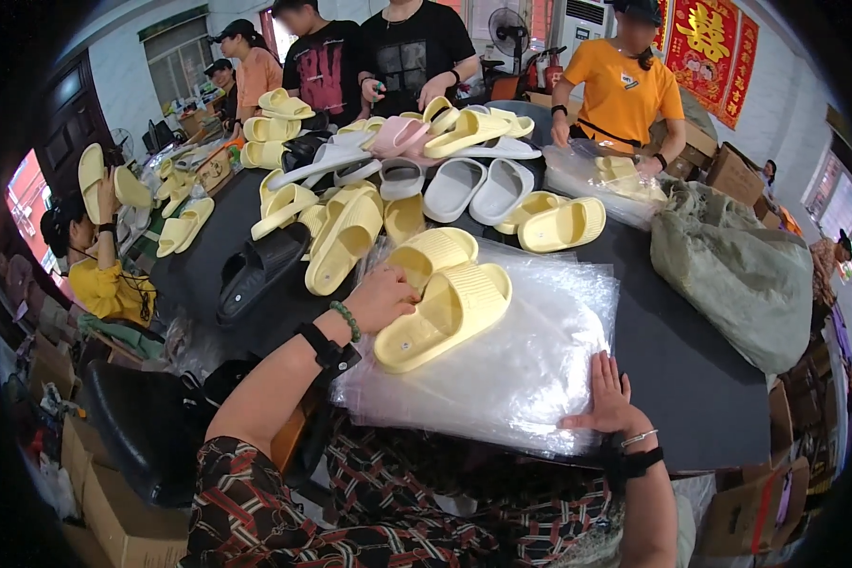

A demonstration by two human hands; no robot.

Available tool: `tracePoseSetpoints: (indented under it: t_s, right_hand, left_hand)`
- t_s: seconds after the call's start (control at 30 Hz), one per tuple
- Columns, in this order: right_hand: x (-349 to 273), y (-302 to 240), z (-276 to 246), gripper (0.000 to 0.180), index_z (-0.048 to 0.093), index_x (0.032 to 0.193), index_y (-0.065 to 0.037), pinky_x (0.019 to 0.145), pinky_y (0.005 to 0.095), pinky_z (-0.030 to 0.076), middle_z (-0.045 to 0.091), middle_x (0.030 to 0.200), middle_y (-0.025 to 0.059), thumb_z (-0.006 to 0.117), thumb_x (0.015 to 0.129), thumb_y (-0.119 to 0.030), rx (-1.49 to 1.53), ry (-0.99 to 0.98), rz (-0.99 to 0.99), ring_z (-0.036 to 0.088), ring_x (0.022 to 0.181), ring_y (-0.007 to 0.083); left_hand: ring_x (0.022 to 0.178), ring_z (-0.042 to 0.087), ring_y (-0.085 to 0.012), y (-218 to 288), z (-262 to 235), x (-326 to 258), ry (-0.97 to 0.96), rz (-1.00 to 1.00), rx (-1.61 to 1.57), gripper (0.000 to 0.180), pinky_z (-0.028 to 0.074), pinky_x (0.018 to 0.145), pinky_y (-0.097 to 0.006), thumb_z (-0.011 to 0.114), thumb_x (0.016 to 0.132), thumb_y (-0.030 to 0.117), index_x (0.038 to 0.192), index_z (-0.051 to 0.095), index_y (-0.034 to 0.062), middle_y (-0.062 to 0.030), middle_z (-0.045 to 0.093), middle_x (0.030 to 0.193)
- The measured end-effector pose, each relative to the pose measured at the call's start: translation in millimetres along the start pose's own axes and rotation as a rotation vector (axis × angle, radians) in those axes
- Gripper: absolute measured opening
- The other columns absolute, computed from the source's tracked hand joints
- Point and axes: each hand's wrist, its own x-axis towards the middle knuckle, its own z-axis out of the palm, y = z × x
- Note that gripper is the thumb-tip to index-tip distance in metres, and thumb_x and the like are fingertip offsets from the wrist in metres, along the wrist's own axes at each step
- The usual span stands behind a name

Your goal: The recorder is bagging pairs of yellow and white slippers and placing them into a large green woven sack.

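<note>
A pair of yellow slide slippers [442, 317] lies on a stack of clear plastic bags [540, 331] in front of me. My left hand [385, 298] grips the pair from the left, its fingers curled at the inner edges and partly hidden between the two. Flat on the bags' right edge rests my right hand [608, 402], fingers spread and holding nothing. Just beyond the bags is a heap of slippers, with a grey pair [478, 192], a pink one [399, 138], a black one [263, 270] and several yellow ones [346, 237].
Across the dark table [701, 364] a person in an orange shirt [625, 90] handles a bagged yellow slipper. Others stand or sit around the table. A green-grey sack [734, 270] slumps over the right edge. A black chair [142, 431] and cardboard boxes [128, 511] stand at left.
</note>
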Motion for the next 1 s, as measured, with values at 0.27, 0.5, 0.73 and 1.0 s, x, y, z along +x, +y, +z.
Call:
tracePoseSetpoints:
  t_s: [0.27,0.5,0.73,1.0]
  right_hand:
    - [4,10,9,0.162,-0.005,0.153,-0.001,0.116,0.0563,-0.001,-0.005,0.160,0.0230,0.065,0.040,-0.094,0.027,0.030,-0.011,-0.009,0.149,0.0364]
    - [5,8,7,0.162,-0.004,0.153,-0.001,0.116,0.0582,0.001,-0.004,0.160,0.0245,0.065,0.040,-0.093,0.010,0.035,-0.004,-0.007,0.148,0.0381]
    - [8,11,9,0.161,-0.002,0.153,-0.001,0.116,0.0585,0.001,-0.003,0.160,0.0251,0.065,0.041,-0.093,0.005,0.043,-0.018,-0.006,0.148,0.0391]
    - [2,6,6,0.161,-0.004,0.153,-0.001,0.116,0.0576,0.001,-0.004,0.160,0.0245,0.065,0.041,-0.093,0.017,0.033,-0.021,-0.008,0.148,0.0378]
  left_hand:
    - [0.091,0.059,-0.0286,6,-9,5,0.062,-0.017,-0.093,0.015,0.046,0.083,-0.038,0.071,0.081,0.020,0.086,0.071,0.0062,-0.0105,0.064,0.088]
    - [0.069,0.062,-0.0190,17,-28,11,0.256,-0.154,-0.226,0.016,0.049,0.065,-0.031,0.070,0.086,0.015,0.092,0.071,0.0006,-0.0105,0.068,0.079]
    - [0.069,0.061,-0.0156,17,-27,22,0.257,-0.244,-0.352,0.022,0.049,0.066,-0.028,0.074,0.083,0.018,0.094,0.071,-0.0001,-0.0085,0.067,0.077]
    - [0.065,0.060,-0.0218,38,4,36,0.173,-0.191,-0.208,0.047,0.048,0.062,-0.033,0.085,0.067,0.037,0.087,0.068,-0.0014,-0.0118,0.063,0.072]
